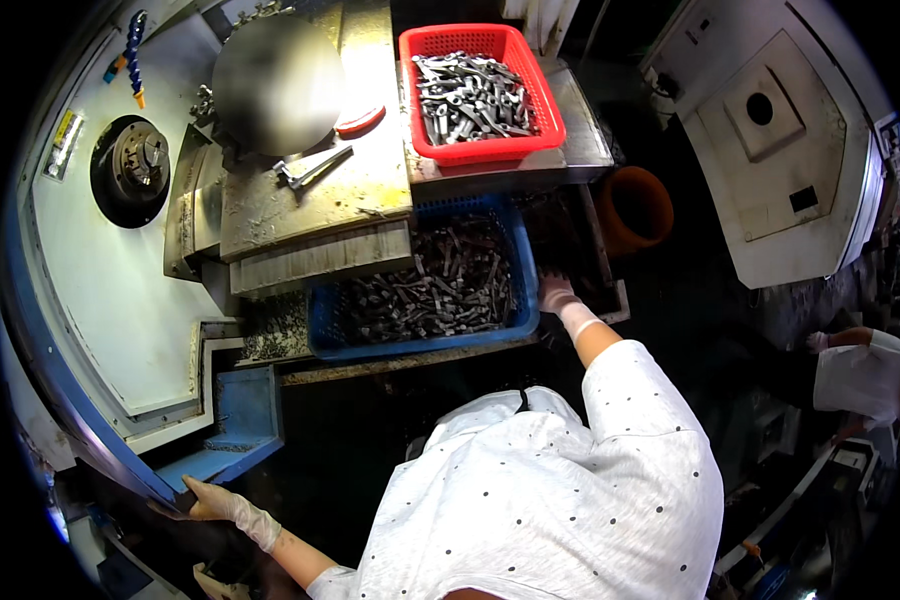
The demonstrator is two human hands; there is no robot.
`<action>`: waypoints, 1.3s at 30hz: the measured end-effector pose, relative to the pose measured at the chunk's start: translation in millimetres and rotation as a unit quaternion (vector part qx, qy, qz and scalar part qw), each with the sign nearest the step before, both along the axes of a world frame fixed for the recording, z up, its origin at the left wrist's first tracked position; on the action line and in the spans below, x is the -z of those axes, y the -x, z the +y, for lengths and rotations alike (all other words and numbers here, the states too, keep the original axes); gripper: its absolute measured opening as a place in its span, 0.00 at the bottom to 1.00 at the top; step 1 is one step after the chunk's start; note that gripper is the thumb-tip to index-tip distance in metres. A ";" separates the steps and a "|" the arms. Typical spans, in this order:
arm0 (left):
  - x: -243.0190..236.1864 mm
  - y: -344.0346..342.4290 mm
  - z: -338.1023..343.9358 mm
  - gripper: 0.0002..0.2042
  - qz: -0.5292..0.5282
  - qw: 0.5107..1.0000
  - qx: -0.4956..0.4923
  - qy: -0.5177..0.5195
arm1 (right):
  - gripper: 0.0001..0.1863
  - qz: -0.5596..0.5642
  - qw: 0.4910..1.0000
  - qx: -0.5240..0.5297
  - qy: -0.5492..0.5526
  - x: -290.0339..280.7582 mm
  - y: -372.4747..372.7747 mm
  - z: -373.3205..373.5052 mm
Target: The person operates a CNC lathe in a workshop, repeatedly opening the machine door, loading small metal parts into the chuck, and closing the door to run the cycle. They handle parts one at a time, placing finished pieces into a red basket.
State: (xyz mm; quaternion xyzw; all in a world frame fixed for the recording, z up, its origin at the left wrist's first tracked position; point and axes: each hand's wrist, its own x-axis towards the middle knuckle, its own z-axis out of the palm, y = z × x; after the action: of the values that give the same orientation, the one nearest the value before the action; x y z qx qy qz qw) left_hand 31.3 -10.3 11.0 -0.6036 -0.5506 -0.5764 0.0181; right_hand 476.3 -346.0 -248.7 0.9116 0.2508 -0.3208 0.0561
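R hand (555, 292), in a thin pale glove, is seen at the right rim of the blue crate (523, 262); fingers are curled at the crate edge, but whether the rim is actually clenched can't be told. L hand (213, 503), also gloved, is laid flat w/ fingers spread on the blue edge of the machine door (120, 455), nothing grasped.

The blue crate is set below the counter (315, 190), heaped w/ dark, oily metal parts (435, 290), short and angular. A red mesh crate (480, 92) of brighter, similar parts is placed above it.

Risks, as judged: thin gloves could be cut by sharp part edges; the heavy crate could slip on oily surfaces if pulled one-handed.
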 end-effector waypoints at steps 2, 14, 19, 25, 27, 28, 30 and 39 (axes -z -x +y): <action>-1.2 -6.2 -2.0 0.31 0.011 1.000 -0.018 -0.008 | 0.32 0.019 0.994 0.107 -0.010 -3.8 -4.4 2.1; 6.4 -4.7 12.4 0.33 0.039 0.993 0.004 -0.114 | 0.48 -0.117 0.977 -0.076 -0.158 -23.5 93.2 -76.3; 6.4 2.1 7.8 0.33 0.058 0.992 0.019 -0.109 | 0.40 -0.187 0.962 -0.035 -0.197 4.2 110.3 -94.1; -1.0 -2.1 3.4 0.33 0.020 0.994 0.068 -0.086 | 0.26 -0.203 0.897 0.159 -0.358 -90.6 119.5 -100.5; 2.7 8.2 6.8 0.35 0.021 0.994 0.090 -0.064 | 0.27 0.041 0.846 0.285 -0.449 -114.9 106.0 -94.8; 4.1 11.0 6.2 0.34 0.033 0.992 0.093 -0.078 | 0.26 0.122 0.843 0.249 -0.461 -162.6 106.7 -64.2; -1.5 8.1 6.9 0.34 0.064 0.986 0.117 -0.096 | 0.29 0.199 0.798 0.170 -0.542 -238.6 121.6 9.2; -0.4 25.4 12.0 0.36 0.096 0.981 0.135 -0.097 | 0.17 0.594 0.555 0.139 -0.565 -300.8 154.7 388.8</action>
State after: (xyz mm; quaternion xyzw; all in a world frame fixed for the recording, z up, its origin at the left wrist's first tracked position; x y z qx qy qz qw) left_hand 5.9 1.7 11.4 -0.7205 -0.4015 -0.5631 0.0514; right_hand 321.6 42.7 52.0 0.3816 0.2271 -0.5857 -0.6780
